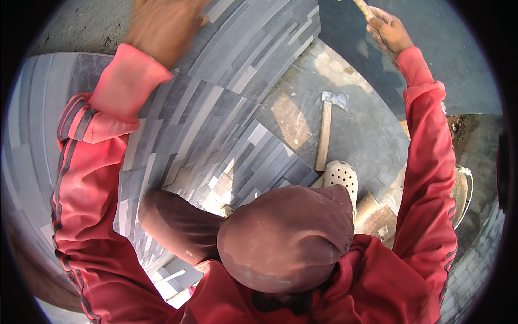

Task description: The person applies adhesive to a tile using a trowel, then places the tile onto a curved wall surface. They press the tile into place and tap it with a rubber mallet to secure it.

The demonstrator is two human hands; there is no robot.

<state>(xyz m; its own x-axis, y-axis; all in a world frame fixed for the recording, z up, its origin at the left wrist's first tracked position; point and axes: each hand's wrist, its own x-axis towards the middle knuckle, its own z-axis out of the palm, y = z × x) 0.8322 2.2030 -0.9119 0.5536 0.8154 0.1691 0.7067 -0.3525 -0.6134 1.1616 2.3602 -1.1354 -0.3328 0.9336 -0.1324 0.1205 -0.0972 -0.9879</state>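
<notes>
At the upper left, my left hand (166, 29) is over the top edge of the grey strip-patterned wall tiles (216, 102). Its thumb stands out to the side, while the other fingers are cut off by the picture's upper edge. My right hand (389, 33) is raised at the upper right, its fingers wrapped round a light wooden handle (362, 7). Whatever is at the handle's far end lies out of view. Below and between the hands, a hatchet (326, 129) with a pale wooden handle and dusty grey head lies on a grey surface, touched by neither hand.
My foot in a cream clog with holes (342, 178) stands by the hatchet's handle end. A brown-trousered knee (286, 237) rises in front of me. Rough grey mortar (86, 24) borders the tiles at upper left. A dark smooth surface (448, 59) spreads at upper right.
</notes>
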